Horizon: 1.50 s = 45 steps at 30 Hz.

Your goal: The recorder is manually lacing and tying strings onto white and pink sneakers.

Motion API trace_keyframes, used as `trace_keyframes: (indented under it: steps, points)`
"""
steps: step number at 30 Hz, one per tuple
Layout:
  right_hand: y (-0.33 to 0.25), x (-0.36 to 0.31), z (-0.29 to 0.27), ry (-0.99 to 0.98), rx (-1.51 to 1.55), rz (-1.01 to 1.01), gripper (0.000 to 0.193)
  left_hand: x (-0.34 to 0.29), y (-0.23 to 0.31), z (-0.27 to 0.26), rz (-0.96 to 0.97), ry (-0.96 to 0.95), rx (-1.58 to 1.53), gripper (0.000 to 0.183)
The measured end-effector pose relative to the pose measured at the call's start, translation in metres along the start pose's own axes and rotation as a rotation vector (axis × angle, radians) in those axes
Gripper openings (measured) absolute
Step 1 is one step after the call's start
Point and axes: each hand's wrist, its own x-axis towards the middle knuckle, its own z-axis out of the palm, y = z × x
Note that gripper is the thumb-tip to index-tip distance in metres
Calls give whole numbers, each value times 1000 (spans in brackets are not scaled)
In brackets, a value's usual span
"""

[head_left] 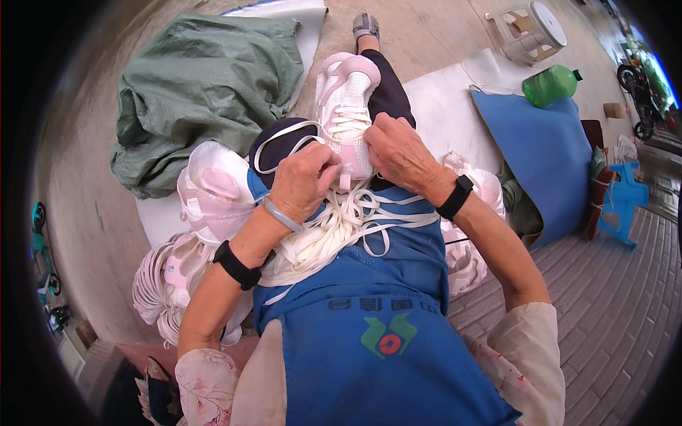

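Note:
A white and pink sneaker (346, 85) lies on my lap with its toe pointing away and its pull tab toward me. White shoelace (349, 119) crosses its front, and a loose loop hangs out to the left over a dark knee. My left hand (304, 177) is closed at the shoe's left edge beside the tab. At the right edge, my right hand (399, 153) is closed too, its knuckles up. The fingers hide what each one pinches. Below the shoe, a thick bundle of loose white laces (320, 238) spreads over my blue apron (355, 305).
More pink and white shoes (213, 188) are piled at my left, others (465, 266) at my right. A green cloth sack (206, 92) lies far left. Farther right are a blue sheet (533, 149), a green bottle (552, 85), a white stool (529, 32) and a blue stool (624, 202).

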Motion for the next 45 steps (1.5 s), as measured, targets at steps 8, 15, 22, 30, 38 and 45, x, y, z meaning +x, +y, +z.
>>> trace_keyframes:
  steps: [8, 15, 22, 30, 38, 45]
  points:
    - [-3, 2, 3, -9, -166, 17, 1, 18, -1, 15, 130, 11, -36, 14]
    - [7, -6, -4, 8, -98, -30, 3, 15, 0, 15, 79, -48, 57, 13]
    - [-21, -3, -9, 167, 13, -106, 8, 9, 9, 0, -36, -17, -122, 9]
    - [-83, -37, -69, -10, 989, 95, 4, -40, 78, -58, -270, -135, -577, 8]
    - [-107, -46, -84, -62, 1195, -126, 7, -48, 109, -81, -138, -321, -765, 7]
    - [-111, -48, -103, -282, 1572, -166, 7, -46, 58, -54, -586, -318, -1188, 31]
